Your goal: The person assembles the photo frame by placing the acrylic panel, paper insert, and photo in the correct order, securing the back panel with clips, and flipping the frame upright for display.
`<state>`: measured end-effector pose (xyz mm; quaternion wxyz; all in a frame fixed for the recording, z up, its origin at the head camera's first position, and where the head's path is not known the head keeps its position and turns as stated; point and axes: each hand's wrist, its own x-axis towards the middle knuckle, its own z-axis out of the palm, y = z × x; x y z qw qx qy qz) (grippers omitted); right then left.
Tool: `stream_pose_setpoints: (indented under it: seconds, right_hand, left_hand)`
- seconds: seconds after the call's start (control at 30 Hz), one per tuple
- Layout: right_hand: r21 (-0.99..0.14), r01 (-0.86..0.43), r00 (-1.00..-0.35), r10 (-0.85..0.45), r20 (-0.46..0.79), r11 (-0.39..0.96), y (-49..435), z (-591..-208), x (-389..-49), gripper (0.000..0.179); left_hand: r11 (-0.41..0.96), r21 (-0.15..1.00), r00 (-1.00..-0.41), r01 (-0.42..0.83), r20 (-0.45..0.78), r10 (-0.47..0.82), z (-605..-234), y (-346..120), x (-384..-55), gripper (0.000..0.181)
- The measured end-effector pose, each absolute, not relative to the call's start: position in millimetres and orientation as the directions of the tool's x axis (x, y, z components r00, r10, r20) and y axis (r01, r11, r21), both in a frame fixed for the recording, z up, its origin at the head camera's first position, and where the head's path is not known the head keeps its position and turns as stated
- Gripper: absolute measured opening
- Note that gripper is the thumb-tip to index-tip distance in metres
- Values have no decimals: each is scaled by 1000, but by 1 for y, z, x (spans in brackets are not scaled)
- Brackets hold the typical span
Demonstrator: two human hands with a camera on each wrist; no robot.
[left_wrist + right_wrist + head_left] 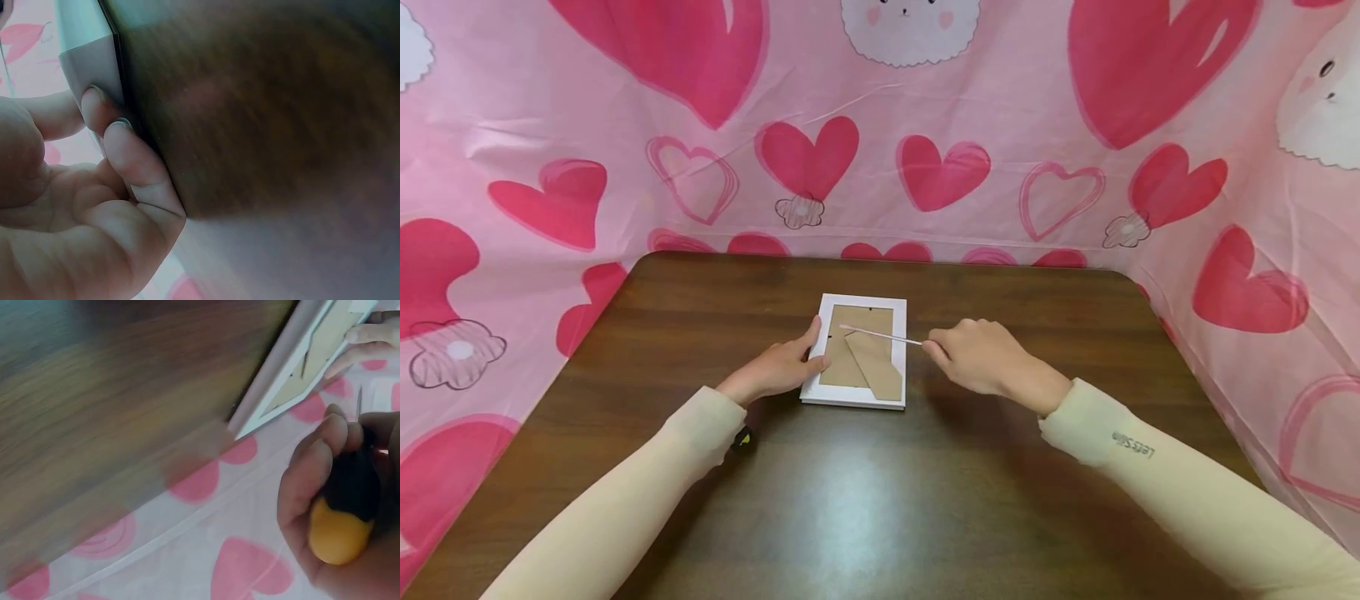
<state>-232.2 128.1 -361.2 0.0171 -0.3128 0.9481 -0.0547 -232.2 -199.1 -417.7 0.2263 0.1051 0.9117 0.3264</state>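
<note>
A white picture frame (850, 394) lies back side up on the table, with its brown backing board (838, 367) and folded cardboard stand (874, 367) showing. My left hand (778, 365) grips its left edge, the thumb on the rim. In the left wrist view, curled fingertips (134, 153) press against the frame's side (97, 69). My right hand (981, 354) holds a screwdriver (887, 336) by its black and yellow handle (344, 506). The thin metal shaft points left over the upper part of the backing; whether its tip touches the board, I cannot tell.
The dark wooden table (842, 517) has rounded far corners. Pink cloth (880, 108) printed with hearts hangs behind it and along both sides. A small black and yellow item (742, 438) shows by the left sleeve cuff; its kind is unclear.
</note>
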Motion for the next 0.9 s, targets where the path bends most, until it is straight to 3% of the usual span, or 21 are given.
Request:
stream_pose_setpoints:
  seconds: [0.3,0.53,0.9]
  right_hand:
    - [-129,-654,-755,-654,49,745,159,-368,-215,36]
    - [-52,-663,-749,-661,45,747,166,-370,-205,40]
    - [77,-706,-689,-708,156,704,165,-380,-200,42]
  left_hand:
    - [750,660,-875,46,-336,349,-421,-200,-233,83]
    - [741,670,-880,49,-321,349,-422,-201,-233,84]
    - [746,665,-882,21,-339,327,-424,-200,-234,86]
